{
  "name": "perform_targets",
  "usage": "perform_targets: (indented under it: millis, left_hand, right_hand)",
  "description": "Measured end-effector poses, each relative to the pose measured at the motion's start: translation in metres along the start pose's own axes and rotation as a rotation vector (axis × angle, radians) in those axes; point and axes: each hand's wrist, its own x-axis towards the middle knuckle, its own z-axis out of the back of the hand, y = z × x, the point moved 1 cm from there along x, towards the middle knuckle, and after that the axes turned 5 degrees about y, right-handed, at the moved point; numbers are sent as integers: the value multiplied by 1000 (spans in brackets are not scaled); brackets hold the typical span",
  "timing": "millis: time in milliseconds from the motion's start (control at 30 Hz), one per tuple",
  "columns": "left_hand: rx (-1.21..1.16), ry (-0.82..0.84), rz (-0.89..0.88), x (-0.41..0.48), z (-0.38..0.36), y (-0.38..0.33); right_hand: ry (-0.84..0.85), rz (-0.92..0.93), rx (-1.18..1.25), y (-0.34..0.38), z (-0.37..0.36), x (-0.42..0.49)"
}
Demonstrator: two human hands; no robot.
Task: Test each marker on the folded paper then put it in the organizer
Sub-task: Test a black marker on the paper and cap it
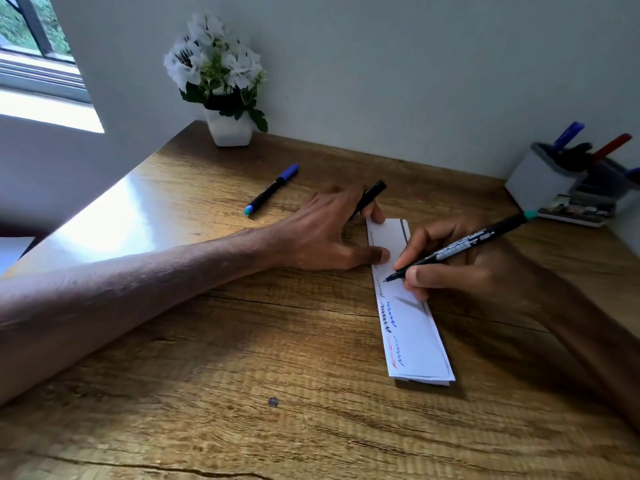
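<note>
Black-barrelled and teal at its back end, the marker [464, 243] is held slanted in the right hand [467, 271]. Its tip is set on the left edge of the folded paper [412, 334], just above the blue, black and red squiggles already drawn there.

The paper is pinned only along its far half, so its free near end could be swung or dragged if the stroke is pulled hard or the pressure is eased. Fresh ink could also be smeared by the right fingers resting beside the tip.

The barrel is pinched close to the tip between thumb and forefinger, with the other fingers [415, 273] curled beneath. The paper is pressed by the thumb and one fingertip of the left hand [322, 233], in which what looks like the cap [372, 194] is gripped.

A second marker [272, 189] lies well apart on the wooden table [242, 375]. The organizer [540, 181], with markers in it, stands at the far right.
</note>
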Motion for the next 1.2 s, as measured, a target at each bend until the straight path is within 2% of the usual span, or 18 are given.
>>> perform_targets:
  millis: [367, 600, 1200]
  left_hand:
    - [24, 22, 11, 0, 2, -3]
    - [78, 55, 45, 2, -2, -3]
    - [52, 69, 37, 2, -2, -2]
  right_hand:
    - [-35, 87, 9, -15, -3, 7]
    - [14, 170, -63, -17, -7, 9]
    - [-15, 223, -191, -16, -10, 11]
